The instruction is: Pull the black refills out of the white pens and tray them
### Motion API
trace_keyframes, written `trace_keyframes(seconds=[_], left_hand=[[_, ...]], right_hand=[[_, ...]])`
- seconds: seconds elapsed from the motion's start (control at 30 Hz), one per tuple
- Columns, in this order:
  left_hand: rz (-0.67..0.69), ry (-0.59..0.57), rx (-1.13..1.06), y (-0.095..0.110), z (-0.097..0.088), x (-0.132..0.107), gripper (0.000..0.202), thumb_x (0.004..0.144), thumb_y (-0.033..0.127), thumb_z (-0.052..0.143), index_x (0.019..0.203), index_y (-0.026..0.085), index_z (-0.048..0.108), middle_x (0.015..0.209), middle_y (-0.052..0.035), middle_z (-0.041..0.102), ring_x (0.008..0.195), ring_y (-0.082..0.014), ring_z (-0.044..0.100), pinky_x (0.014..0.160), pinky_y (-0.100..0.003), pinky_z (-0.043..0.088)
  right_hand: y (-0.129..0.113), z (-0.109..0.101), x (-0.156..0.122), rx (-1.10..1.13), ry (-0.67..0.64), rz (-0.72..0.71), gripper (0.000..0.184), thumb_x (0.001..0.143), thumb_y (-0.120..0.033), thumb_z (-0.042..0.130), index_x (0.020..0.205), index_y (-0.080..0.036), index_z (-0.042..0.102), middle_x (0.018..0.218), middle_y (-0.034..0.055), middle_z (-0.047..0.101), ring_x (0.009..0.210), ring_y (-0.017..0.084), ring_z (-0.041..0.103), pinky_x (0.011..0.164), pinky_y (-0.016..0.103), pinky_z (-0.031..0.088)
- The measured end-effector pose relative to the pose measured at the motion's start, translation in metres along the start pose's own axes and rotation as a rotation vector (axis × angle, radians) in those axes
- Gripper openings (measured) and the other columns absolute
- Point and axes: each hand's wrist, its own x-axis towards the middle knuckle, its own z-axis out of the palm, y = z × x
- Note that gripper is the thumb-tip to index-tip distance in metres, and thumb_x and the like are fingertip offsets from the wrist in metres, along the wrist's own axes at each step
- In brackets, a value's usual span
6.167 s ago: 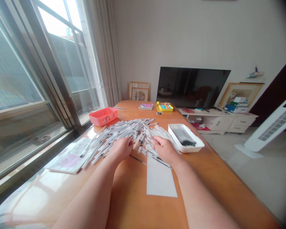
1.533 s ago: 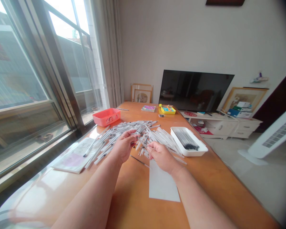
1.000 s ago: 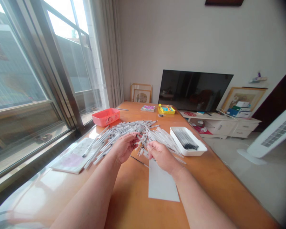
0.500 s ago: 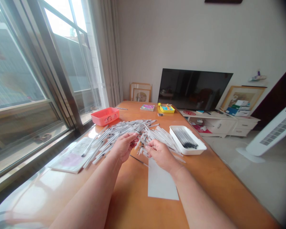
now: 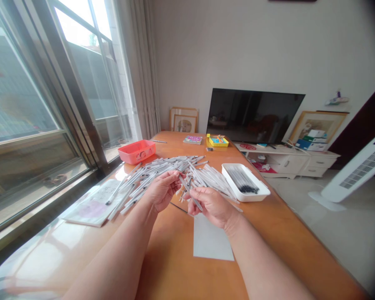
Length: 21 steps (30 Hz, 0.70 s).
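— Many pens heaped on worktop; tray just right of heap, red box far left, paper near.
— Anything in between?
— Heap close behind hands. Left hand pinching far end of one pen, right hand closed on near end; held just above heap's near edge, slanting far-left to near-right.

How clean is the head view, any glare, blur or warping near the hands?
Head view: window overexposed at top left; its daylight leaves a pale sheen on the table near left; frame lines bow from the wide lens, right corners darken; left hand, right hand and the pen it holds are sharp.
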Motion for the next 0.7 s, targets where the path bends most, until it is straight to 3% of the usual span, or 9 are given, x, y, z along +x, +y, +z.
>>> trace_keyframes(seconds=[0.17,0.3,0.53,0.7], left_hand=[[0.034,0.139,0.149,-0.009,0.001,0.002,0.021,0.078,0.032,0.080,0.082,0.014,0.070,0.079,-0.0048,0.068,0.068,-0.0101,0.057,0.067,-0.023,0.045],[0.026,0.112,0.186,-0.009,0.004,0.001,0.023,0.079,0.035,0.079,0.080,0.013,0.070,0.077,-0.0049,0.067,0.067,-0.0104,0.056,0.066,-0.024,0.043],[0.042,-0.030,0.043,-0.001,0.009,-0.004,0.021,0.082,0.033,0.077,0.085,0.015,0.068,0.092,-0.0075,0.072,0.076,-0.0136,0.062,0.070,-0.026,0.046],[0.013,-0.087,-0.005,0.004,0.011,-0.007,0.021,0.081,0.034,0.077,0.086,0.016,0.066,0.097,-0.0086,0.072,0.075,-0.0166,0.064,0.068,-0.030,0.048]], right_hand=[[0.004,0.002,0.002,-0.225,0.147,0.002,0.028,0.093,-0.045,0.059,0.094,-0.017,0.061,0.069,0.0060,0.071,0.065,0.016,0.060,0.067,0.029,0.043],[0.005,0.003,0.003,-0.321,0.179,-0.002,0.027,0.093,-0.045,0.058,0.088,-0.018,0.058,0.069,0.0051,0.071,0.064,0.015,0.060,0.065,0.028,0.044],[-0.001,0.007,-0.001,-0.010,-0.008,0.001,0.030,0.091,-0.047,0.061,0.091,-0.018,0.059,0.067,0.0060,0.071,0.060,0.014,0.058,0.059,0.025,0.038],[-0.005,0.010,-0.004,0.124,-0.059,0.026,0.034,0.086,-0.051,0.069,0.091,-0.018,0.062,0.068,0.0050,0.070,0.062,0.015,0.063,0.061,0.026,0.042]])
